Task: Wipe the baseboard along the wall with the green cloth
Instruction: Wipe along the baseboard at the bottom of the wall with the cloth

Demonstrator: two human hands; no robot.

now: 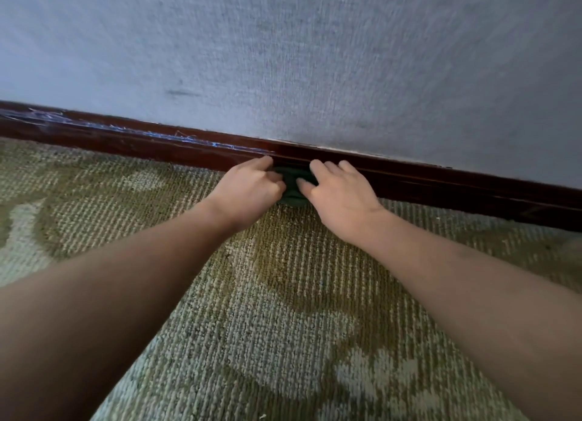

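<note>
Unwiped stretch: at far left the baseboard carries pale, webby dust streaks along its top edge, ending just short of the hands.

Left hand: fingers curled and bunched against the cloth's left side, gripping it, with the forefinger stretched out so its tip touches the baseboard.

Green cloth: a dark wad pressed to the baseboard's face where it meets the floor, wedged between the two hands. Most of it is hidden, so its folds cannot be made out.

Right hand: fingers fairly straight and spread, laid flat on the baseboard, thumb pressing the cloth's right side. It appears to press rather than grasp.

Stretch to the right: the wood there looks darker and free of streaks, probably already wiped.

Key relation: the baseboard's long axis runs from upper left down to lower right. The cloth sits on that line, and the dust lies to the left of the hands. Both hands touch the cloth, and the left one is nearer the dirty part, so the stroke probably goes left along the board.

Wall: grey-blue and textured, with a dark scuff above the dusty stretch.

Floor: looped carpet in olive and pale green runs right up to the baseboard.
</note>
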